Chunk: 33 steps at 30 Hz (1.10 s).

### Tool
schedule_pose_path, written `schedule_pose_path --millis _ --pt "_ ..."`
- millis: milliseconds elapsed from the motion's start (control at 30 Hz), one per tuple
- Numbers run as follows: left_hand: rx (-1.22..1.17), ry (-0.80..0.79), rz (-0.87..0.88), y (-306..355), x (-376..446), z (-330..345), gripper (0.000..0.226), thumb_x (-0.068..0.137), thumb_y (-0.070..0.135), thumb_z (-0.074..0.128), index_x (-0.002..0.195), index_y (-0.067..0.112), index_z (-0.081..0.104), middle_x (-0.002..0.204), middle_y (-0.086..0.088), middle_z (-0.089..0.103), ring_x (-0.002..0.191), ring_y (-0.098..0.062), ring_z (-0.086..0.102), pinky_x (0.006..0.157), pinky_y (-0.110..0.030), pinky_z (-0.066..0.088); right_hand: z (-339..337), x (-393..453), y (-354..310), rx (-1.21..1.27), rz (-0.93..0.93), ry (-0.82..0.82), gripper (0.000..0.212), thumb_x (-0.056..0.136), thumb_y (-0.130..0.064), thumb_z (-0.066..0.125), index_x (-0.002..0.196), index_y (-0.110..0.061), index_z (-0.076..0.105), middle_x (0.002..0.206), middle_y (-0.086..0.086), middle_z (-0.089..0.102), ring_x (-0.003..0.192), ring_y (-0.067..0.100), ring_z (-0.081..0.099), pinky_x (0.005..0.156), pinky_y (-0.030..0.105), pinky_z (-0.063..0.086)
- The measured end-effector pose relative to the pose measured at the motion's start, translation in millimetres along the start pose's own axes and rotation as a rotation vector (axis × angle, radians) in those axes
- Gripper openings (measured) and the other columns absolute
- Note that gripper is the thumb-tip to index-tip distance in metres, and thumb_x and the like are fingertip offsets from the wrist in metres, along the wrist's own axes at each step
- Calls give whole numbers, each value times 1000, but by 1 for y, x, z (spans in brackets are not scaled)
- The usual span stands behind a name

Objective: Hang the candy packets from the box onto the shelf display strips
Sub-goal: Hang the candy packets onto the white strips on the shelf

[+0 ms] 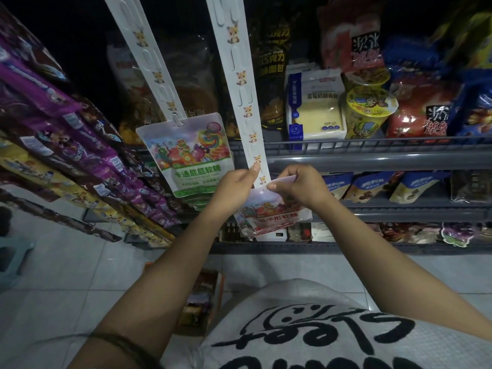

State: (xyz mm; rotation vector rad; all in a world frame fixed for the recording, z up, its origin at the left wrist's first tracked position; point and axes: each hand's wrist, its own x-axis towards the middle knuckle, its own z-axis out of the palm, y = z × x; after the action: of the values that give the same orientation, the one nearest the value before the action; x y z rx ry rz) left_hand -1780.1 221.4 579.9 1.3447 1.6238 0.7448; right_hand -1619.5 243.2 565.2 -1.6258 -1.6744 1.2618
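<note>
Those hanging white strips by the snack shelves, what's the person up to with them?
A person is hanging candy packets on display strips. The left hand pinches the lower end of the right strip, while the right hand holds the top of a red candy packet against it, not yet clearly hooked. The left strip already carries a green candy packet. A box with more packets sits on the floor below.

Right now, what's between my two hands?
In the head view, the lower end of the right display strip hangs between left hand and right hand.

"BLUEBERRY" on bread bag point(314, 107)
</note>
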Motion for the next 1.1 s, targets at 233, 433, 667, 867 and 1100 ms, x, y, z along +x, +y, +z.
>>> schedule_pose_path --millis 233,433,667,867,1100 --pt "10 -17 2 0 -2 1 45 99 43 38 92 9 67 84 -5 65 77 -17 59 69 -30 43 10 0 14 35 50 13 18 79 -27 73 77 -11 64 75 0 66 74 16 64 71 33 54" --pt "99 -55 30 -7 0 -3 26 99 34 44 88 17 61 89 4 62 82 -11 58 66 -20 42 14 6 15 69 40 0 14 78 -23 73 75 -13 65 78 3 68 78 22 67 76 41 57" --pt "341 5 143 -22 12 -1 31 91 4 55 121 6 59 118 -9 66 96 -21 63 82 -33 54 13 17 11 17 -11 28 14 78 -25 73 74 -14 65 74 -6 65 72 8 61 64 22 48" --pt "347 97 162 -28 20 4 25 92 6 55 117 2 57 120 -11 65 92 -15 62 70 -15 52 10 28 11 -38 -10 78 10 82 -26 70 84 -18 65 82 -7 64 74 5 59 66 21 49" --pt "253 463 202 -31 1 14 37 90 2 52 127 4 55 119 -11 58 101 -12 53 76 -3 41 5 33 13 -111 -134 85 30 87 -17 64 117 -15 63 117 4 61 105 18 59 90 39 52"
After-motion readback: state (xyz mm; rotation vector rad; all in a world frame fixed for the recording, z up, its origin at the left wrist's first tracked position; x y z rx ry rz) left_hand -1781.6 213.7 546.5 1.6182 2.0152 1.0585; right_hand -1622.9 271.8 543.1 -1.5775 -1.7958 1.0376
